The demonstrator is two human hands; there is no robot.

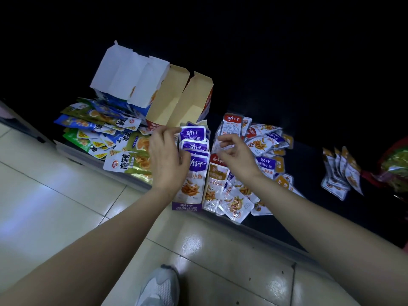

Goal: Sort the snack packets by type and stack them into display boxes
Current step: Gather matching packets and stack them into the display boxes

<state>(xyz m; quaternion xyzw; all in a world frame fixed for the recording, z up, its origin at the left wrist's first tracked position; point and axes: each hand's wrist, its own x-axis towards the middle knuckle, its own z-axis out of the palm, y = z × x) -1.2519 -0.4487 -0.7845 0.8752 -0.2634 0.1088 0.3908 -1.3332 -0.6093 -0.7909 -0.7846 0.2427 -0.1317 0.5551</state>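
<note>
Out of sight
The left hand covers part of the purple packets; at three o'clock a green bag runs off-frame.

Purple packets: purple top, white letters, orange picture below.
Red packets: red top, white body.
Green packets: green, with yellow marks.
Blue packets: blue.
White boxes: white.
Tan boxes: tan inside.
Table: black.
Floor: pale cream tiles, dark joints.
Shoe: grey-white.
</note>
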